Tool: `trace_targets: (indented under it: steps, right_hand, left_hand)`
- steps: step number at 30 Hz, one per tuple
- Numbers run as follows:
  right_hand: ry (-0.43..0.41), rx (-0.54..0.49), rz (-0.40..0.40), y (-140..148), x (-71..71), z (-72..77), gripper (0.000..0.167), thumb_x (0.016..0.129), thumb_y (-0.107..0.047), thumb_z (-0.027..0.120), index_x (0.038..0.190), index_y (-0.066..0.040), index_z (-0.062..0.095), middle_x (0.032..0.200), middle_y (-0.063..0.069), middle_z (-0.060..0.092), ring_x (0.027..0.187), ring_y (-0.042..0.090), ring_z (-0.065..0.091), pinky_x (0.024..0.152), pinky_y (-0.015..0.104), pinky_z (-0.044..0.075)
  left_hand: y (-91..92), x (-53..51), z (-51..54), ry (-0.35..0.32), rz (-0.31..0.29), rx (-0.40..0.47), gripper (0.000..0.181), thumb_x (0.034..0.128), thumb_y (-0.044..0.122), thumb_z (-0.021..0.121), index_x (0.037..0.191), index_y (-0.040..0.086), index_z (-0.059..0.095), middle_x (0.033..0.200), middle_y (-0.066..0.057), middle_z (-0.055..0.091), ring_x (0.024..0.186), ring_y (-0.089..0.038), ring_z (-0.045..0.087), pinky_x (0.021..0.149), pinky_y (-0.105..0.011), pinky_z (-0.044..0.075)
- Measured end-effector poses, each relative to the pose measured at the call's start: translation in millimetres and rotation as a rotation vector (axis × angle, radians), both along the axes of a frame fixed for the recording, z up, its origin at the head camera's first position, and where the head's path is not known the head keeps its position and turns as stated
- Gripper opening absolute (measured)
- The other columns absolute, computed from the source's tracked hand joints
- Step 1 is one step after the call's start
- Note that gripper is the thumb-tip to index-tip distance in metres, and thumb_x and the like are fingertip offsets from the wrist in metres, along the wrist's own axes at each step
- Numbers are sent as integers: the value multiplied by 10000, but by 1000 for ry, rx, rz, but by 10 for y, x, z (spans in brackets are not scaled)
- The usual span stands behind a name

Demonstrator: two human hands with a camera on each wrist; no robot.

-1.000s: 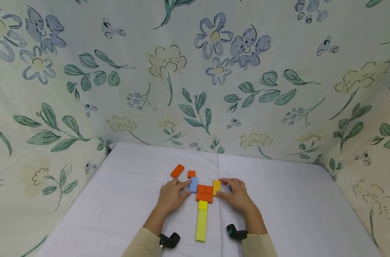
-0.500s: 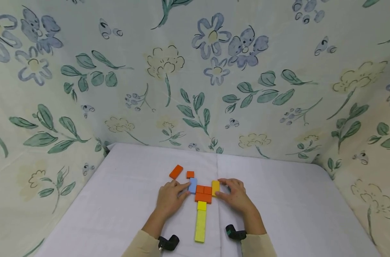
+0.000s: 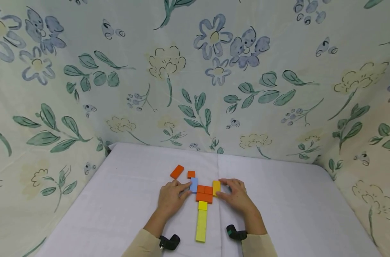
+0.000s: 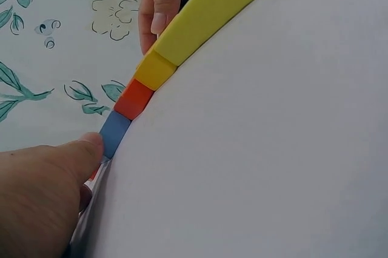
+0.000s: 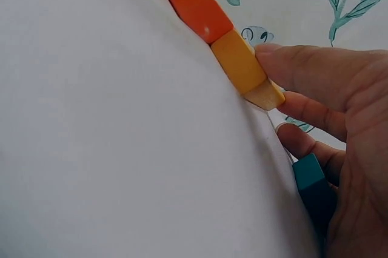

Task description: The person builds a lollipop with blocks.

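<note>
Wooden blocks lie joined in a figure on the white cloth. My left hand (image 3: 171, 197) holds the blue block (image 3: 194, 185) at its outer side, thumb near and index finger farther off. On the opposite side my right hand (image 3: 237, 195) holds the orange-yellow block (image 3: 216, 188) between thumb and index finger. Orange-red blocks (image 3: 204, 197) fill the space between these two. Below them run a small yellow block (image 3: 203, 205) and a long yellow-green block (image 3: 201, 225). In the right wrist view a teal block (image 5: 310, 176) shows under my right hand's other fingers; whether they grip it is unclear.
Beyond my left hand lie a tilted orange-red block (image 3: 177, 171) and a small orange one (image 3: 191, 174), close to the blue block's far end. The cloth-covered table (image 3: 134, 171) meets a floral curtain (image 3: 195, 89) at the back and sides.
</note>
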State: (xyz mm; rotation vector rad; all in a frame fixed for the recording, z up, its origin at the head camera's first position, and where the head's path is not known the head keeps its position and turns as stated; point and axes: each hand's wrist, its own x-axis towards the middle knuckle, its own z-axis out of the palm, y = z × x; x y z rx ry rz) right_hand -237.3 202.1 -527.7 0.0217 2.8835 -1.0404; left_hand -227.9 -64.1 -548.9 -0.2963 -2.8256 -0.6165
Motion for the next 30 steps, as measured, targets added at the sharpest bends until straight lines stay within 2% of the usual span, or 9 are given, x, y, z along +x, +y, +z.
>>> trace_targets:
  steps: [21, 27, 30]
  right_hand:
    - [3, 19, 1, -13, -1, 7, 539, 911, -366, 756, 1416, -269, 594, 1433, 58, 519, 1479, 356, 240, 1164, 687, 270]
    - [-34, -36, -52, 39, -2, 41, 539, 950, -384, 711, 1449, -258, 552, 1442, 66, 534, 1429, 342, 358, 1167, 646, 316]
    - [-19, -88, -93, 124, -9, 73, 498, 978, -345, 680, 1444, -227, 552, 1434, 96, 546, 1381, 348, 444, 1165, 623, 335]
  left_hand:
    - [-1, 9, 27, 11, 1, 32, 348, 972, 461, 661, 1310, 388, 695, 877, 98, 558, 770, -75, 438, 670, -238, 272]
    - [9, 8, 29, -4, 3, 25, 352, 973, 465, 657, 1316, 389, 691, 876, 102, 555, 773, -74, 434, 667, -237, 268]
    - [8, 12, 32, -2, 4, 25, 351, 971, 462, 661, 1313, 389, 693, 873, 104, 553, 770, -71, 432, 664, -237, 267]
